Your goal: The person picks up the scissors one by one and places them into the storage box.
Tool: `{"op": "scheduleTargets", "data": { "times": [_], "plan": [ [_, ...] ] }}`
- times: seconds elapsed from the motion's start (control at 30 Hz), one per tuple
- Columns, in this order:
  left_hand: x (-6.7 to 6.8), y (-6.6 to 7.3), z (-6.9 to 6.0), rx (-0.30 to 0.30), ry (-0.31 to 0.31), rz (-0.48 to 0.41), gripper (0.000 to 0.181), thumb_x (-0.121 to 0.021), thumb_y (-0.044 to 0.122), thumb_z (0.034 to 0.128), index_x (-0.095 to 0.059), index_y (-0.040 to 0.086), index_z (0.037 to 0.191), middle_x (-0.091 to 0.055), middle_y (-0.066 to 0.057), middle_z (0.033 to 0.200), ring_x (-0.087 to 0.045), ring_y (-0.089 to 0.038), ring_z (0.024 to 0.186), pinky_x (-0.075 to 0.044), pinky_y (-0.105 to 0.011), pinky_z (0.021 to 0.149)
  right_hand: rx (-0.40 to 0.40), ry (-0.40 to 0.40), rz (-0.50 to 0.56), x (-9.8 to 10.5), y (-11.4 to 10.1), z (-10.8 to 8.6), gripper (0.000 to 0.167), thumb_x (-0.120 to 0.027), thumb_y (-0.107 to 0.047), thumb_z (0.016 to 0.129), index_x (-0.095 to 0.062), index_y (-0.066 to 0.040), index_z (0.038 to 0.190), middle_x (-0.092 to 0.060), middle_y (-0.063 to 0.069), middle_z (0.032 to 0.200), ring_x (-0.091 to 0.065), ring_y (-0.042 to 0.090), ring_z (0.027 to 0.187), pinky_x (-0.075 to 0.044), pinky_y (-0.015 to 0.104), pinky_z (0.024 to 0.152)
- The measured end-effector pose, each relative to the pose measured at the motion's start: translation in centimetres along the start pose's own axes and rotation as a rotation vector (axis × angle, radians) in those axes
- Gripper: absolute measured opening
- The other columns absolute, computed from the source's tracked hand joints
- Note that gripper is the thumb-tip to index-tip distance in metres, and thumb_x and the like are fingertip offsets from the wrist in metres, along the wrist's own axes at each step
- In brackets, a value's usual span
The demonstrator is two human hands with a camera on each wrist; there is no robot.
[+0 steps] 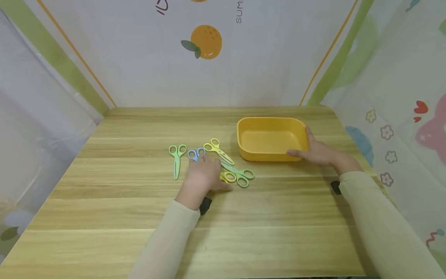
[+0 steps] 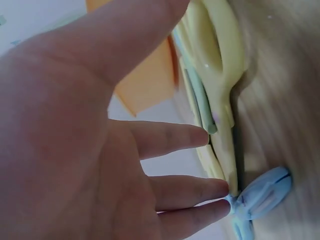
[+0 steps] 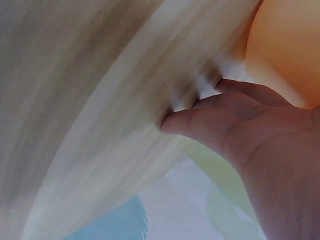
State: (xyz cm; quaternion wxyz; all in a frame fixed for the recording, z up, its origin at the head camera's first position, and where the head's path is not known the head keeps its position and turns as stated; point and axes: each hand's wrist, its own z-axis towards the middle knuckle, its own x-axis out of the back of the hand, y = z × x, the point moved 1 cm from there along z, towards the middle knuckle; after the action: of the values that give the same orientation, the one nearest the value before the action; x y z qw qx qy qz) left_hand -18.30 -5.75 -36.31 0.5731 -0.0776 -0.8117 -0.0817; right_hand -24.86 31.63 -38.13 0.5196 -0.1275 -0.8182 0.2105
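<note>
In the head view my left hand point(image 1: 203, 173) reaches down over a loose cluster of children's scissors. The left wrist view shows its fingers fairly straight, tips touching or close to yellow scissors point(image 2: 224, 75) and blue scissors point(image 2: 265, 195); the thumb's tip is cut off. Around it lie green scissors point(image 1: 240, 173), another yellow pair point(image 1: 219, 151) and the blue handles point(image 1: 196, 153). Further left, green scissors point(image 1: 177, 161) lie apart. My right hand point(image 1: 318, 152) spreads against the right end of a yellow bin point(image 1: 270, 156), thumb by its front corner, fingertips at the table.
The wood-grain table point(image 1: 278, 224) ends at a white curtain point(image 1: 153, 69) with fruit prints behind it. More printed curtains stand along the left and right sides. The bin's inside shows bare yellow floor.
</note>
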Motion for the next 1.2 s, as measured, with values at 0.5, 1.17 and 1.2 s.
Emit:
{"op": "scheduleTargets", "data": {
  "times": [0.5, 1.17, 1.2],
  "plan": [
    [-0.1, -0.2, 1.7, -0.08, 0.058, -0.105, 0.077, -0.094, 0.061, 0.0715, -0.068, 0.007, 0.121, -0.07, -0.017, 0.126, -0.06, -0.041, 0.125, -0.057, -0.053, 0.099, -0.017, -0.013, 0.026, 0.1, -0.2, 0.0, 0.133, -0.054, -0.082, 0.094, 0.044, -0.015, 0.156, -0.011, 0.045, 0.167, -0.025, 0.065, 0.152, -0.023, 0.074, 0.124],
    [-0.1, 0.3, 2.2, -0.021, 0.037, -0.068, 0.094, -0.091, 0.069, 0.0696, -0.067, 0.001, 0.131, -0.059, -0.03, 0.143, -0.052, -0.045, 0.13, -0.059, -0.048, 0.099, -0.005, 0.006, 0.036, 0.1, 0.1, 0.0, 0.134, -0.056, -0.079, 0.094, 0.041, -0.012, 0.157, -0.014, 0.046, 0.166, -0.026, 0.065, 0.152, -0.025, 0.074, 0.124],
    [-0.1, 0.3, 2.2, -0.025, 0.037, -0.06, 0.091, -0.091, 0.069, 0.0704, -0.069, 0.001, 0.127, -0.06, -0.029, 0.141, -0.053, -0.044, 0.127, -0.059, -0.047, 0.098, -0.004, 0.008, 0.034, 0.1, 0.0, 0.0, 0.134, -0.056, -0.079, 0.094, 0.041, -0.012, 0.157, -0.015, 0.046, 0.166, -0.027, 0.065, 0.152, -0.025, 0.074, 0.124]
  ]
}}
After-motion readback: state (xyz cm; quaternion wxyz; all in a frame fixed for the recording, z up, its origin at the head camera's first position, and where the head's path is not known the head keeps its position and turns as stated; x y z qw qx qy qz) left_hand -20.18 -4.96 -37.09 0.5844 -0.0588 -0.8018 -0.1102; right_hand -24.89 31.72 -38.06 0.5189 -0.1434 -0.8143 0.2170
